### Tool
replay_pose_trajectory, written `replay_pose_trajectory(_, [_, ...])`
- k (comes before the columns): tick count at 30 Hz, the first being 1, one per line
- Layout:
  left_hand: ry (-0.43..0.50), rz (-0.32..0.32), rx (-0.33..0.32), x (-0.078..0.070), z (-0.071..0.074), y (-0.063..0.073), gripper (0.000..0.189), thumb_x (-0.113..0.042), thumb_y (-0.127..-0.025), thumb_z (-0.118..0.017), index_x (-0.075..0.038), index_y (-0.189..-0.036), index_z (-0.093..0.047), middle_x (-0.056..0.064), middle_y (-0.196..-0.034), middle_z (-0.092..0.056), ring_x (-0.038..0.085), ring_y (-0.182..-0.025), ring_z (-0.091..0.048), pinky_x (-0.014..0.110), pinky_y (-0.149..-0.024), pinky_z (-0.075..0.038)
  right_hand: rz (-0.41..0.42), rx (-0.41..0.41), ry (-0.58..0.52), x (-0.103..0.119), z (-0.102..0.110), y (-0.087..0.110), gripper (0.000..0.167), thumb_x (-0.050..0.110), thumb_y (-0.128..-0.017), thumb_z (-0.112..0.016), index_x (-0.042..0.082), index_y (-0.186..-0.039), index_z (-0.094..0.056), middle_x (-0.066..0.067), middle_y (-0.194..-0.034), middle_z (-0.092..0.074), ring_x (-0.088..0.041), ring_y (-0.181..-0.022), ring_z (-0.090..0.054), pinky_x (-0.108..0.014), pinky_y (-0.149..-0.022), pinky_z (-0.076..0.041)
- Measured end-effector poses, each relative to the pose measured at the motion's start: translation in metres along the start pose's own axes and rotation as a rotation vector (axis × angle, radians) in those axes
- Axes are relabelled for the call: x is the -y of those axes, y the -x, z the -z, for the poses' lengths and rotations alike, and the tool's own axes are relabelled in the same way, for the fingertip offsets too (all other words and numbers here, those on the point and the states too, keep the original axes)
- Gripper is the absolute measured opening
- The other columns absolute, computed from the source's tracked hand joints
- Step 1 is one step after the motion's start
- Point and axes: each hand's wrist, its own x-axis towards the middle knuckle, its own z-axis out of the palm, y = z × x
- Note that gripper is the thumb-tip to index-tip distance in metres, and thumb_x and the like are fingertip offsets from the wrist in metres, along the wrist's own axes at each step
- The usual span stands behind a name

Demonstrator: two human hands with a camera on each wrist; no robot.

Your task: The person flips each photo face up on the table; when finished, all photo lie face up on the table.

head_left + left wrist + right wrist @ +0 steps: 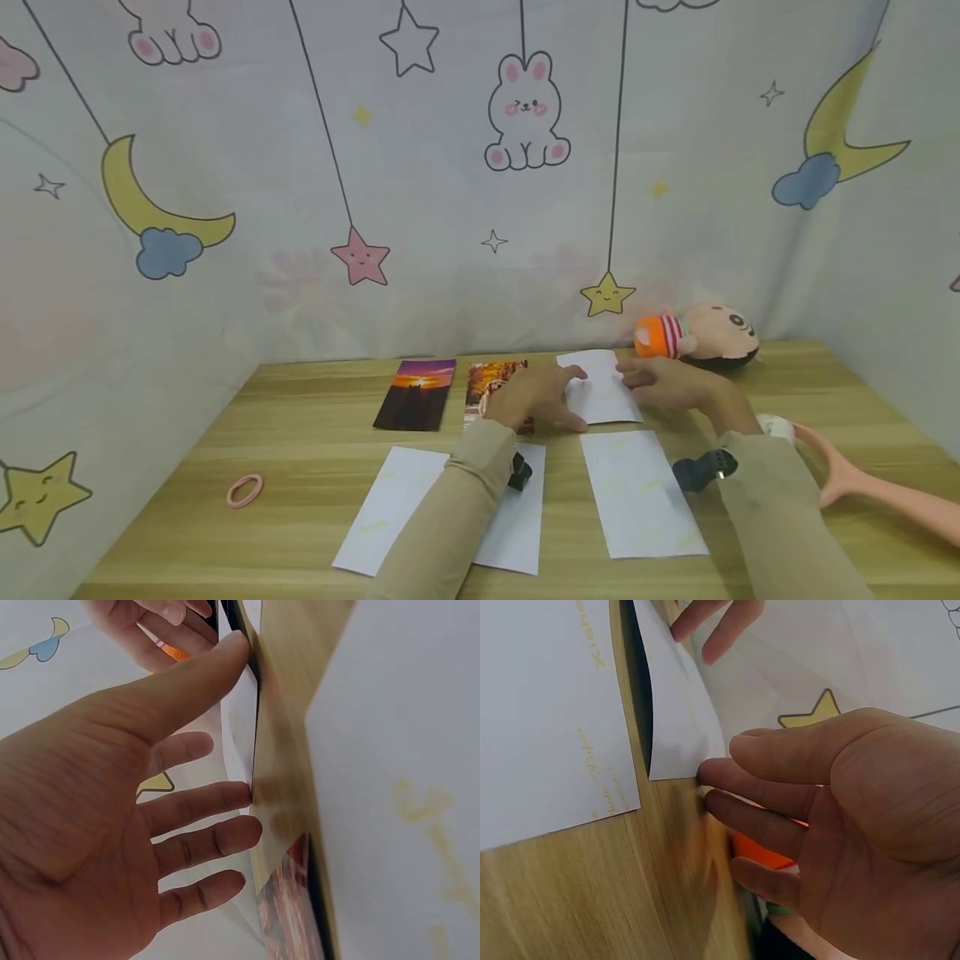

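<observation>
At the back right of the table lies a white card [606,393], slightly bowed, with a hand at each side. My left hand [536,395] has its fingers spread and nearly straight at the card's left side, fingertips at its edge. On the other side, the fingertips of my right hand [671,383] touch the card's right edge, with the thumb apart from the fingers. An autumn picture card [495,375] lies partly hidden behind my left hand. Left of it is a sunset picture card [417,393]. Neither palm, seen in the wrist views, holds anything.
In front lie more white cards: one on the left [390,508], one partly under my left sleeve [517,525], one on the right [641,492]. A pink ring [244,491] sits far left. A plush doll [701,333] and a pink forked handle [877,487] are right.
</observation>
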Motion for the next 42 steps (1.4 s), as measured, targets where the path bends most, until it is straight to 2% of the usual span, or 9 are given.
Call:
replay_pose_trajectory(6, [-0.058,-0.016,-0.043,-0.005,-0.002,0.001,0.082,-0.059,-0.081,-0.076,-0.027,-0.149,-0.045,0.002,-0.138,-0.059,0.019,-0.12,-0.057,0.039,-0.1,-0.047,0.01,0.018,-0.049,-0.002,0.0,-0.001,0.055,0.009,-0.096,-0.056,-0.006,-0.147,-0.042,-0.026,-0.137,-0.057,-0.043,-0.131,-0.049,-0.061,-0.108,-0.034])
replay_pose_trajectory(12, [-0.123,-0.003,-0.065,-0.01,-0.005,0.003,0.086,-0.062,-0.082,-0.073,-0.022,-0.151,-0.043,0.002,-0.138,-0.06,0.02,-0.121,-0.058,0.04,-0.102,-0.046,-0.008,0.027,-0.081,-0.005,-0.002,-0.001,0.056,0.009,-0.096,-0.057,-0.004,-0.148,-0.041,-0.025,-0.139,-0.056,-0.043,-0.133,-0.048,-0.061,-0.109,-0.032])
replay_pose_trajectory(19, [-0.014,0.059,-0.032,-0.007,-0.003,0.002,0.093,-0.064,-0.08,-0.074,-0.024,-0.155,-0.036,0.003,-0.143,-0.057,0.022,-0.126,-0.056,0.041,-0.103,-0.045,0.007,0.011,-0.086,-0.006,-0.002,-0.001,0.057,0.009,-0.096,-0.055,-0.005,-0.148,-0.04,-0.024,-0.139,-0.056,-0.042,-0.132,-0.048,-0.06,-0.11,-0.032])
replay_pose_trajectory(22, [0.011,0.058,-0.03,-0.003,-0.002,0.001,0.094,-0.066,-0.079,-0.073,-0.024,-0.155,-0.036,0.003,-0.144,-0.056,0.021,-0.126,-0.056,0.04,-0.102,-0.046,0.032,-0.002,-0.1,-0.007,0.0,0.0,0.058,0.007,-0.095,-0.054,-0.005,-0.15,-0.038,-0.026,-0.142,-0.052,-0.044,-0.134,-0.045,-0.061,-0.11,-0.031])
replay_pose_trajectory(26, [0.076,0.028,-0.031,0.003,-0.001,0.0,0.092,-0.065,-0.079,-0.074,-0.023,-0.153,-0.039,-0.001,-0.126,-0.064,0.015,-0.112,-0.06,0.036,-0.097,-0.048,0.087,-0.026,-0.119,-0.009,0.003,0.004,0.058,0.006,-0.098,-0.052,-0.005,-0.152,-0.033,-0.031,-0.145,-0.046,-0.048,-0.134,-0.042,-0.063,-0.108,-0.032])
replay_pose_trajectory(30, [0.131,-0.018,-0.024,0.008,-0.001,0.0,0.088,-0.063,-0.08,-0.074,-0.022,-0.151,-0.043,-0.005,-0.11,-0.064,0.011,-0.099,-0.058,0.034,-0.093,-0.049,0.139,-0.047,-0.17,-0.01,0.004,0.006,0.057,0.004,-0.1,-0.051,-0.008,-0.152,-0.029,-0.034,-0.144,-0.045,-0.05,-0.134,-0.042,-0.062,-0.107,-0.035])
replay_pose_trajectory(38, [0.091,-0.078,-0.008,0.01,0.001,0.003,0.081,-0.059,-0.082,-0.075,-0.025,-0.149,-0.044,-0.001,-0.116,-0.061,0.014,-0.099,-0.055,0.035,-0.093,-0.048,0.126,-0.093,-0.264,0.001,0.006,0.008,0.057,0.004,-0.102,-0.049,-0.003,-0.154,-0.027,-0.033,-0.146,-0.044,-0.046,-0.131,-0.048,-0.056,-0.102,-0.044])
replay_pose_trajectory(42, [0.121,-0.094,0.009,0.01,0.004,0.005,0.074,-0.056,-0.085,-0.073,-0.025,-0.147,-0.047,0.0,-0.12,-0.06,0.014,-0.102,-0.053,0.033,-0.094,-0.047,0.14,-0.096,-0.286,0.005,0.007,0.006,0.055,0.004,-0.103,-0.049,-0.002,-0.153,-0.029,-0.032,-0.146,-0.044,-0.046,-0.13,-0.049,-0.057,-0.102,-0.043])
